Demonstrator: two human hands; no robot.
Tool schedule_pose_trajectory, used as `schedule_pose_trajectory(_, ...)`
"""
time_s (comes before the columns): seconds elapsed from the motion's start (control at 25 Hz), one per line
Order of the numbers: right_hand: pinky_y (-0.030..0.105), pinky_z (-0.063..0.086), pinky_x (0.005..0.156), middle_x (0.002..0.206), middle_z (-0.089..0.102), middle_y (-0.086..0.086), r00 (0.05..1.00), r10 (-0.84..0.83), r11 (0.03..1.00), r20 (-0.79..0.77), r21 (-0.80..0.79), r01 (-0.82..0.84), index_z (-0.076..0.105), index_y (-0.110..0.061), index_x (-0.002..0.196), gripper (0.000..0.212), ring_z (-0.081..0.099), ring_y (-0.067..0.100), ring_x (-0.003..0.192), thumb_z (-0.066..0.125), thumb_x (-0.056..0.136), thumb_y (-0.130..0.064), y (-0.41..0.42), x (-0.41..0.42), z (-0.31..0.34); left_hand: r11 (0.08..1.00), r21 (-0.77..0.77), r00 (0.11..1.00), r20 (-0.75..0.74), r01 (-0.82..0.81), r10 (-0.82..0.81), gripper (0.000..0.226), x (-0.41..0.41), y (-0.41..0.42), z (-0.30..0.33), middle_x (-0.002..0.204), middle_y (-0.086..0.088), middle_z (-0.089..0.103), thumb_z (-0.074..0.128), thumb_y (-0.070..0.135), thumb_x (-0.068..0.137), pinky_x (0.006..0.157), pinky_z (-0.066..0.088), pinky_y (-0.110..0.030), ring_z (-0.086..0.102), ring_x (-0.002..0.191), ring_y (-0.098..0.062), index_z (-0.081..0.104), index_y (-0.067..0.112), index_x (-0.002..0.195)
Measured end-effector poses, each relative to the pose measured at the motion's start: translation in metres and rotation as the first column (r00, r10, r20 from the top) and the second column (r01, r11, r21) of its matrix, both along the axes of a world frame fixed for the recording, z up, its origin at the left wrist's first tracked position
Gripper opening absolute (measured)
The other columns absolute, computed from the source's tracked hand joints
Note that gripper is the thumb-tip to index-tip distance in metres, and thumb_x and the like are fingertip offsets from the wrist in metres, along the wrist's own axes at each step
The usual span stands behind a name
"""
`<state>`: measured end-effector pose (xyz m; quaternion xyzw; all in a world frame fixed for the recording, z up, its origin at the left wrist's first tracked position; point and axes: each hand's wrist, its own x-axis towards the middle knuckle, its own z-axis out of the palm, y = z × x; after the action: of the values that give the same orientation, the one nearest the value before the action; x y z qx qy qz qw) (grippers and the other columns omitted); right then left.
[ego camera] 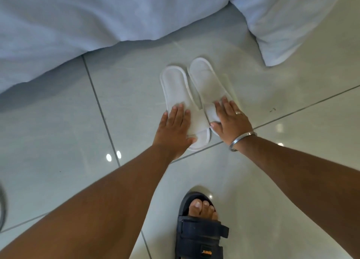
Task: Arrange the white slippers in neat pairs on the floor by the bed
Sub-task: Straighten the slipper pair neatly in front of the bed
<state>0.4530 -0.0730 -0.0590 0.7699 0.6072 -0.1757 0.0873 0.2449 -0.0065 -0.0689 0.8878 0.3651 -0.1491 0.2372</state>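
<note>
Two white slippers lie side by side on the tiled floor, heels toward the bed and toe straps toward me. My left hand (175,126) rests flat on the strap of the left slipper (175,85), thumb at its near edge. My right hand (229,118), with a ring and a metal bangle, lies flat on the strap of the right slipper (204,77), covering most of the strap. The right slipper sits slightly farther from me than the left. The two slippers touch or nearly touch along their inner edges.
White bed linen (78,21) hangs over the floor across the top, and a second fold of it (292,21) drops at the upper right. My foot in a black sandal (200,227) stands on the glossy tiles (58,132) below the slippers.
</note>
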Motion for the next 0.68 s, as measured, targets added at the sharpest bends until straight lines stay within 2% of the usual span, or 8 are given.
schedule_pose_trajectory(0.32,0.052,0.04,0.104,0.155,0.027,0.02,0.999,-0.015,0.998,0.05,-0.06,0.018,0.03,-0.012,0.146,0.072,0.031,0.042,0.137,0.055,0.086,-0.044,-0.009,0.004,0.002,0.993,0.005,0.992,-0.05,0.115,-0.115,0.091,0.01,0.006,0.003,0.163,-0.017,-0.022,0.04,0.055,0.098,0.123,-0.009,-0.043,-0.02,0.151,-0.031,-0.012,0.008,0.156)
schedule_pose_trajectory(0.4,0.053,0.038,0.104,0.156,0.026,0.019,0.997,0.005,0.999,0.081,-0.053,-0.001,0.029,-0.011,0.146,0.072,0.032,0.042,0.137,0.05,0.087,-0.047,-0.006,0.005,0.007,0.992,-0.007,0.99,-0.059,0.127,-0.128,0.094,0.009,0.009,0.004,0.163,-0.016,-0.024,0.038,0.061,0.096,0.123,-0.01,-0.045,-0.022,0.15,-0.031,-0.015,0.01,0.156)
schedule_pose_trajectory(0.48,0.053,0.034,0.105,0.157,0.024,0.018,0.993,-0.033,0.999,0.109,-0.025,0.036,0.025,-0.01,0.148,0.072,0.032,0.041,0.137,0.038,0.088,-0.049,-0.005,0.003,0.019,0.995,-0.001,0.995,-0.004,0.098,-0.098,0.096,-0.001,0.015,0.006,0.163,-0.014,-0.024,0.033,0.067,0.094,0.122,-0.01,-0.048,-0.024,0.149,-0.031,-0.017,0.012,0.155)
schedule_pose_trajectory(0.6,0.055,0.035,0.106,0.155,0.028,0.02,0.998,-0.054,0.993,0.038,0.107,0.049,0.026,-0.007,0.147,0.069,0.033,0.04,0.138,0.033,0.088,-0.041,-0.005,-0.025,0.044,0.997,0.074,0.998,0.049,0.033,-0.037,0.09,-0.059,0.03,0.011,0.164,-0.011,-0.022,0.025,0.067,0.095,0.122,-0.01,-0.049,-0.021,0.15,-0.029,-0.015,0.015,0.156)
schedule_pose_trajectory(0.68,0.056,0.034,0.107,0.154,0.029,0.021,0.999,0.051,0.985,-0.014,0.165,-0.048,0.028,-0.004,0.146,0.068,0.033,0.041,0.138,0.033,0.088,-0.039,0.002,-0.065,0.06,0.99,0.112,0.996,0.022,-0.089,0.087,0.085,-0.132,0.038,0.019,0.165,-0.009,-0.02,0.024,0.064,0.097,0.122,-0.012,-0.047,-0.019,0.151,-0.027,-0.012,0.017,0.157)
